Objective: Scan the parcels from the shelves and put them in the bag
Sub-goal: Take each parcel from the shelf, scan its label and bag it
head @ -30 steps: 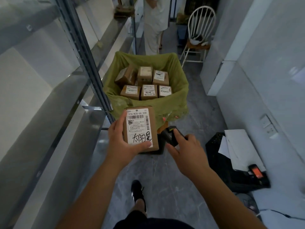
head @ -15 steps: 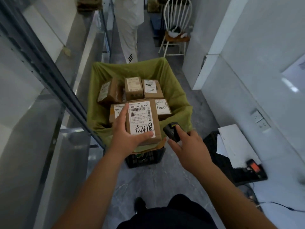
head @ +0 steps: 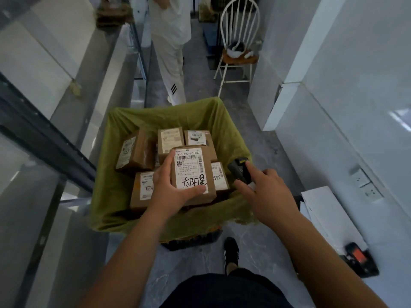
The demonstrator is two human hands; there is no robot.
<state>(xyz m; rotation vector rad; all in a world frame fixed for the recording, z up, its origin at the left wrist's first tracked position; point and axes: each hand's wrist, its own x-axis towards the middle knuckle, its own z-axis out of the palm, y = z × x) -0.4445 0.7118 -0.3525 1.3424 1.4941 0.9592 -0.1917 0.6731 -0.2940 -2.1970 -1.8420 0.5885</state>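
Only the head view to go on, looking down past both forearms. The left hand [head: 171, 187] grips a small brown cardboard parcel [head: 193, 174], thumb across the bottom of its white label and fingers [head: 168, 158] wrapped up the left edge. It's held flat with the label up, right over the open green bag [head: 106, 196], probably so the barcode stays readable until the last second. The label is glossy paper with printed codes and big handwritten marker strokes; the box is plain matte card with crisp edges.

The right hand [head: 264, 192] holds a chunky black scanner [head: 239, 171], index finger stretched along its top and the rest curled around the body. The scanner sits just beside the parcel's right edge, nose pointing away over the bag, so my guess is the scan is done and this one is about to be dropped in.

The bag is soft, wrinkly olive fabric draped over a dark crate, which keeps its mouth wide open. Several similar boxed parcels [head: 170, 141] already lie inside, mostly label up, one tilted on the left. Metal shelves [head: 55, 138] run along the left, grey and smooth. On the floor to the right are white papers [head: 324, 210] and a dark device with an orange screen [head: 359, 256]. Another person's pale trousers [head: 171, 63] and a white spindle chair [head: 239, 41] are further up the aisle.
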